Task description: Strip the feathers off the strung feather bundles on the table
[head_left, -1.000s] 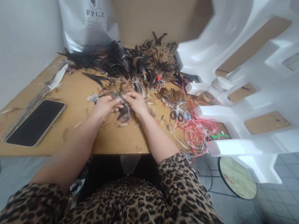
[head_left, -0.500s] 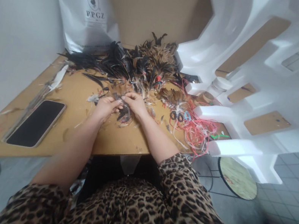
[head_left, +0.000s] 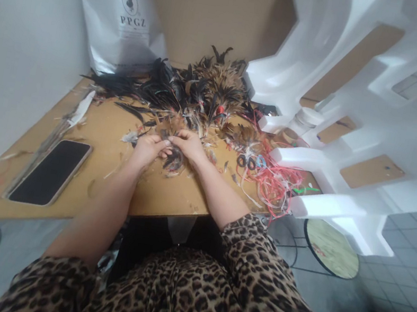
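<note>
Both hands meet over the table [head_left: 113, 144], thumbs close together. My left hand [head_left: 148, 149] is closed, its fingers pinched on the lower part of a brown feather bunch [head_left: 169, 123]. From the right, my right hand [head_left: 189, 145] pinches the same bunch, its thumb and forefinger beside the left thumb. Just below the fingers lie dark feathers [head_left: 173, 161] on the tabletop. Behind the hands rises a big heap of black and brown feathers [head_left: 221, 85], with a red spot at its front. Exactly what sits between the fingertips is too small to make out.
A phone [head_left: 50, 171] lies at the left, near a white feather [head_left: 81, 109]. To the right are pink strings [head_left: 278, 187], scissors [head_left: 246, 161] and a white jar [head_left: 306, 120]. White foam pieces [head_left: 328, 207] overhang the right edge. A silver bag [head_left: 126, 28] stands at the back left.
My right hand has shifted slightly, its thumb now nearer the left thumb. The brown feathers between the hands have moved a little to the right. Nothing else has visibly changed.
</note>
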`<state>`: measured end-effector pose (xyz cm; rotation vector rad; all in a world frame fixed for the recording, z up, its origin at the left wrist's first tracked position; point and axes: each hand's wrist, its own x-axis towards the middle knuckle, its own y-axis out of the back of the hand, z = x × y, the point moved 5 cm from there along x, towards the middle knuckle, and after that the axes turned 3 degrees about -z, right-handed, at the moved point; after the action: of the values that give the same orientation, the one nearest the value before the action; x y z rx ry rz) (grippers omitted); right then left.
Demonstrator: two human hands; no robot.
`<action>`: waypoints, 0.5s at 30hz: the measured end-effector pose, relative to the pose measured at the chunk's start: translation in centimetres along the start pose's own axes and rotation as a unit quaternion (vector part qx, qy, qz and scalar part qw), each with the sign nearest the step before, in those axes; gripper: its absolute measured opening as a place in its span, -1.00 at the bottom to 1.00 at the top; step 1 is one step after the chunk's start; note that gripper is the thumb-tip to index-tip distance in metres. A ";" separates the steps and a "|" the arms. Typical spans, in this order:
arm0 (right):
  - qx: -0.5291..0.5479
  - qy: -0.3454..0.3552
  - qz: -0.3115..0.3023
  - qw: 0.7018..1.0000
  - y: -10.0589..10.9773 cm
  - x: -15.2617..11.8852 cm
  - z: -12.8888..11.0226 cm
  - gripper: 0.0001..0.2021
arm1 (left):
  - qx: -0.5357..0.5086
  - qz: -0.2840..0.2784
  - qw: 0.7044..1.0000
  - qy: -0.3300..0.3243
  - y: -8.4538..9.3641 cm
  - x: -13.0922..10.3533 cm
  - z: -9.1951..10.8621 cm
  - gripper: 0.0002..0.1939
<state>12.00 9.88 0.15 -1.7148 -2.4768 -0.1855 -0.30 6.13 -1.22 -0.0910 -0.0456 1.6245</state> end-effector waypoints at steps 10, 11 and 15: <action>0.011 -0.036 0.011 0.999 0.8 0.0 -0.8 -0.70 | 0.031 0.029 0.999 -0.020 0.6 0.2 -0.1 -0.84; 0.014 -0.048 0.007 0.999 1.2 -0.1 -1.1 -0.70 | 0.018 0.036 0.999 -0.013 0.7 0.3 -0.2 -0.83; -0.016 -0.059 -0.040 0.997 3.1 -0.3 -2.6 -0.68 | -0.028 0.053 0.998 -0.003 1.0 0.6 -0.5 -0.80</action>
<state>15.07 10.24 2.79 -1.6873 -2.6437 -0.1352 -1.27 6.63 -1.86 -0.1329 -0.0919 1.7308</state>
